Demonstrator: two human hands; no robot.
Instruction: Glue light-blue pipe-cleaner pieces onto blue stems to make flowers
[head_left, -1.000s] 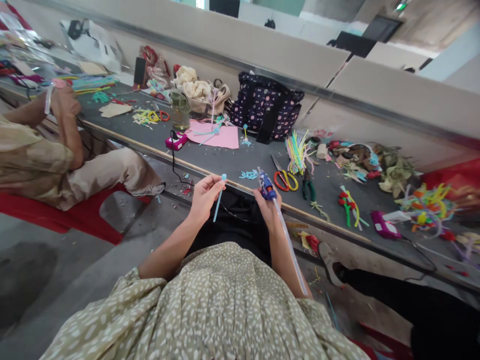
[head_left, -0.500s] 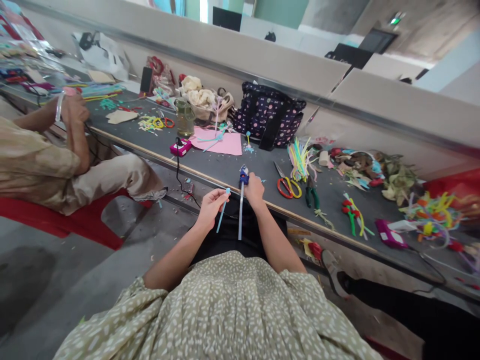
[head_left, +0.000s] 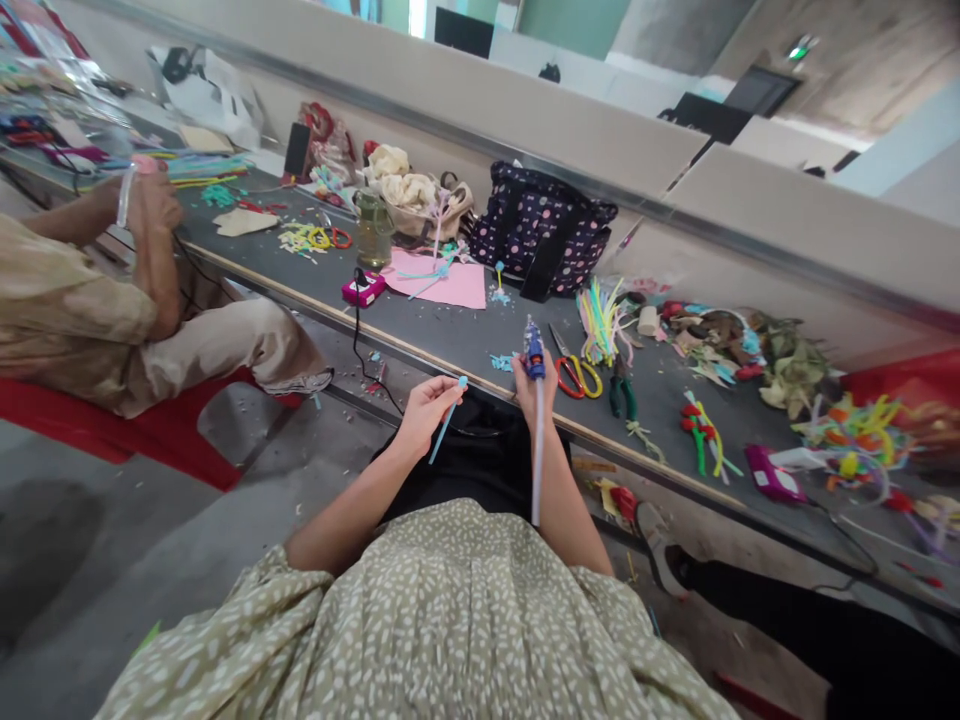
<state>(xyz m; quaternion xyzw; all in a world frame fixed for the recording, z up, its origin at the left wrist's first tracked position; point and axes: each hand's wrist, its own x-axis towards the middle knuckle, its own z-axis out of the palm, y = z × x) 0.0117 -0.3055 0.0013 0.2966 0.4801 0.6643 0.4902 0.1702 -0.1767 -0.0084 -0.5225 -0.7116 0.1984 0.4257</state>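
A dotted dark bag [head_left: 507, 222] stands near the partition [head_left: 540, 115], right of a bottle [head_left: 373, 236].

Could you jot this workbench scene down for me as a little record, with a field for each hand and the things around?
Left hand: pinches a thin blue strip with a rounded blue top
Right hand: grips a blue tool, apparently a glue gun, a long pale stick trailing from it
Near the right hand: small blue pieces; scissors with red and yellow handles
Farther back: pink sheet; patterned bag
Neighbour: seated person on the left, hands raised
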